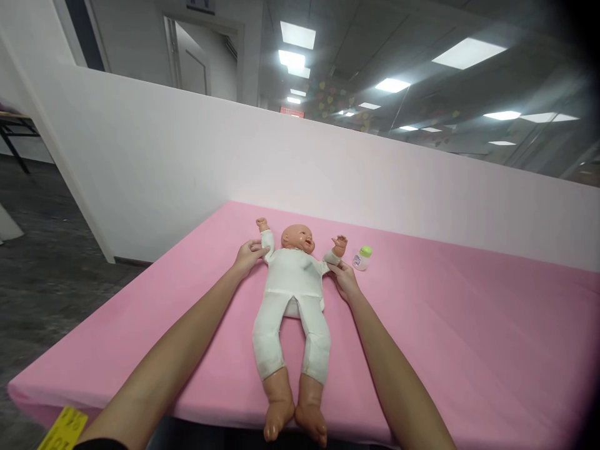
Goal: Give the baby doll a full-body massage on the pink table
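A baby doll with a white cloth body lies on its back, its head toward the wall and its bare feet at the table's near edge. Both of its arms are raised beside the head. My left hand is closed around the doll's arm on the left side of the view, thumb and fingers at the sleeve. On the other side, my right hand pinches the doll's other arm near the elbow. A small clear bottle with a green cap stands just beyond my right hand.
A pink cloth covers the table. Behind it runs a low white partition wall. Dark floor shows at the left. A yellow tag is near my left forearm at the bottom corner.
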The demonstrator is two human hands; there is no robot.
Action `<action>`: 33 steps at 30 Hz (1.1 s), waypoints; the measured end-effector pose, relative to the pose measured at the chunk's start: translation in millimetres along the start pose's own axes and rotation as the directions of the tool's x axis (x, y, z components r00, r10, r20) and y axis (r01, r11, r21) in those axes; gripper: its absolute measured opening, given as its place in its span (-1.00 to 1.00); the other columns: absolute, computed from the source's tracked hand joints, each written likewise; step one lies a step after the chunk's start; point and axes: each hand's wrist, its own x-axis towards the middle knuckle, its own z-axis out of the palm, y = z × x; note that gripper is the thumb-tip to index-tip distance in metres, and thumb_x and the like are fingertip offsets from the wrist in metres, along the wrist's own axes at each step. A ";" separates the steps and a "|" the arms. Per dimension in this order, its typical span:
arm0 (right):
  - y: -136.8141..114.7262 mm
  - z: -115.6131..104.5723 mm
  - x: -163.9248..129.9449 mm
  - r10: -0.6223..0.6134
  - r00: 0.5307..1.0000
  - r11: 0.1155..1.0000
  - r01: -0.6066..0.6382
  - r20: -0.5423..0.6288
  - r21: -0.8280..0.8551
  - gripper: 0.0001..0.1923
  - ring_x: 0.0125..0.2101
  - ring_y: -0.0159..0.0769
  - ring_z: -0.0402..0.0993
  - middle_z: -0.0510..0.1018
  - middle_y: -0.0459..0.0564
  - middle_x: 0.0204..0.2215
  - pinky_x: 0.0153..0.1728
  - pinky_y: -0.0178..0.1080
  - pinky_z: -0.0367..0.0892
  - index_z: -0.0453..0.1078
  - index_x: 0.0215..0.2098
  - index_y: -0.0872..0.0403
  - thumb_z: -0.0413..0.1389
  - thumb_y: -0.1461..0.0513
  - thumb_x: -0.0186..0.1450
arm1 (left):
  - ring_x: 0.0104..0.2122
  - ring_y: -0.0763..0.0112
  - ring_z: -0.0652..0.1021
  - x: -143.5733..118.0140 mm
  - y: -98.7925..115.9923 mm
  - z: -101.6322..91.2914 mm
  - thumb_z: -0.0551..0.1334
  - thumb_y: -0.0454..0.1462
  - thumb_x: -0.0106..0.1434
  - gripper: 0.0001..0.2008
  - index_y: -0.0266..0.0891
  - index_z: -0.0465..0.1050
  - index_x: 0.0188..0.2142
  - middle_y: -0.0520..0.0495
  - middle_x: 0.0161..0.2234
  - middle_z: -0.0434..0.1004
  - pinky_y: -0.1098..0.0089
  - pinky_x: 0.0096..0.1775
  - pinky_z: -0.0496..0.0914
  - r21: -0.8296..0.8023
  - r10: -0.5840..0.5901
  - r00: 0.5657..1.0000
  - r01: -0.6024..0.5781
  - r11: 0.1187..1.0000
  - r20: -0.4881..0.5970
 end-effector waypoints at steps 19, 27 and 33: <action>4.0 -1.6 18.6 0.128 0.981 0.989 -0.137 -0.147 -0.053 -0.88 -0.29 -0.17 0.65 0.70 0.07 -0.31 -0.31 -0.22 0.63 0.56 -0.30 0.13 0.28 0.21 0.25 | -0.30 0.19 0.66 3.1 -9.0 6.2 0.60 -0.08 -0.16 -0.52 -0.27 0.61 -0.28 -0.17 -0.30 0.70 0.26 -0.20 0.52 0.185 0.020 0.993 0.002 0.983 -0.115; 13.1 -4.3 22.0 0.084 0.983 0.990 -0.100 -0.163 -0.098 -0.85 -0.34 -0.16 0.63 0.68 0.03 -0.40 -0.34 -0.21 0.59 0.55 -0.41 0.11 0.33 0.18 0.13 | -0.19 0.10 0.67 0.1 -6.2 7.3 0.54 -0.05 -0.05 -0.61 -0.24 0.70 -0.29 -0.18 -0.20 0.73 0.25 -0.13 0.49 0.252 0.049 0.997 -0.031 0.967 -0.064; 16.3 0.0 13.7 -0.039 0.973 0.996 0.019 -0.229 -0.091 -0.66 -0.35 -0.21 0.62 0.69 -0.02 -0.37 -0.34 -0.25 0.55 0.58 -0.32 0.09 0.43 0.09 0.02 | -0.16 0.09 0.67 -4.2 -2.8 7.1 0.49 -0.06 0.03 -0.67 -0.20 0.73 -0.28 -0.14 -0.20 0.74 0.26 -0.12 0.46 0.302 0.060 0.998 -0.049 0.952 -0.028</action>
